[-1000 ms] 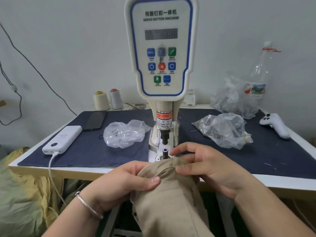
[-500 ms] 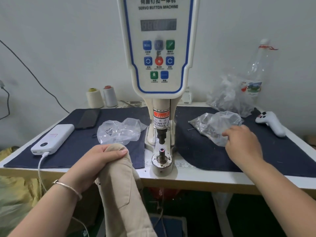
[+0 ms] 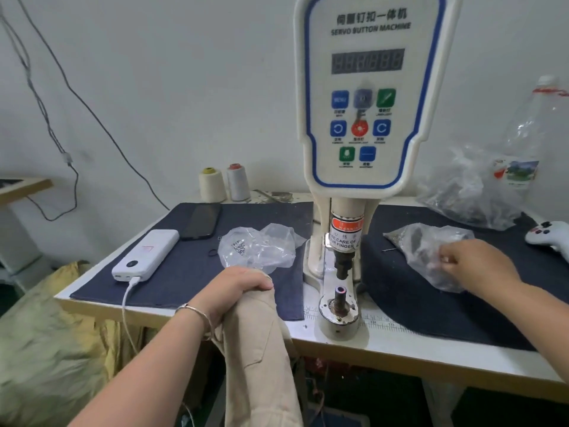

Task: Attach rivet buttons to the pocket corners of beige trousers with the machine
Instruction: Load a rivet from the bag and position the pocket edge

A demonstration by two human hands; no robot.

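A person's left hand (image 3: 237,288) grips a bunched fold of beige trousers (image 3: 258,349) at the near edge of a white table (image 3: 431,349), and the rest of the cloth hangs down below the tabletop, just left of the machine's round metal die (image 3: 338,306). The servo button machine (image 3: 369,97) rises from the middle of the table, its cream head carrying a blue-bordered panel of coloured buttons and a dim digit display. To the right, the right hand (image 3: 480,266) rests on a clear plastic bag (image 3: 431,248), fingertips curled into the film (whether it holds a rivet cannot be told). Dark navy cloth mats (image 3: 172,272) cover the tabletop on both sides of the machine. On the left mat lie a second crumpled plastic bag (image 3: 258,248), a white power bank (image 3: 146,254) with its cable trailing off the near edge, and a black phone (image 3: 201,220). Two thread cones (image 3: 224,183) stand at the far edge against a plain white wall (image 3: 169,72), where thin dark cables (image 3: 61,118) hang. At far right sit a larger plastic bag (image 3: 468,189), a clear bottle (image 3: 529,134) and a white controller (image 3: 551,235). Yellowish fabric (image 3: 49,343) is heaped beside the table at left.
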